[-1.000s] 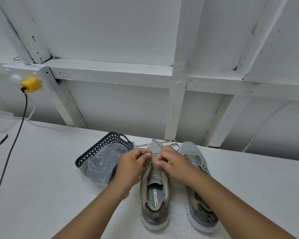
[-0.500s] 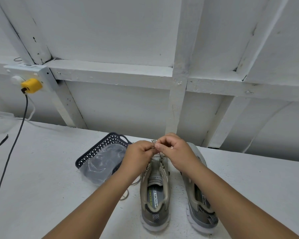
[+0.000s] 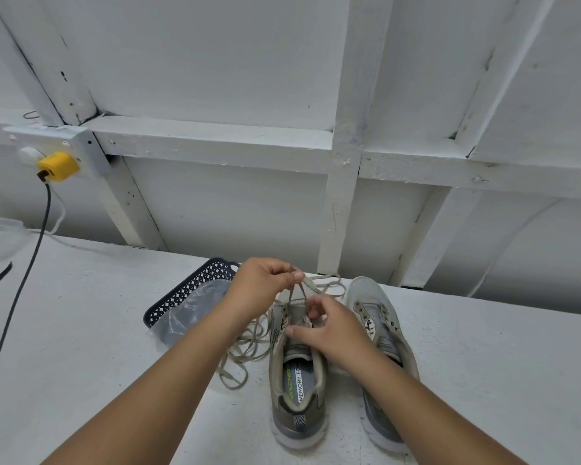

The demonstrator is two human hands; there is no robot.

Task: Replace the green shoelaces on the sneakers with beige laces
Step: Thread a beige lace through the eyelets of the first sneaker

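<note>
Two grey-beige sneakers stand side by side on the white table, heels toward me: the left sneaker and the right sneaker. A beige lace runs up from the left sneaker's eyelets. My left hand pinches two strands of it above the shoe's toe. My right hand rests on the left sneaker's tongue with fingers curled at the eyelets; whether it pinches the lace is hidden. More loose lace lies coiled on the table left of the shoe. The right sneaker's eyelets show no lace.
A dark mesh basket holding a clear plastic bag sits left of the shoes. A black cable hangs from a yellow plug at far left. A white framed wall rises close behind the table.
My left hand has lifted up and left, drawing the lace strands taut. My right hand has dropped from the pinch point down onto the left sneaker's tongue.
</note>
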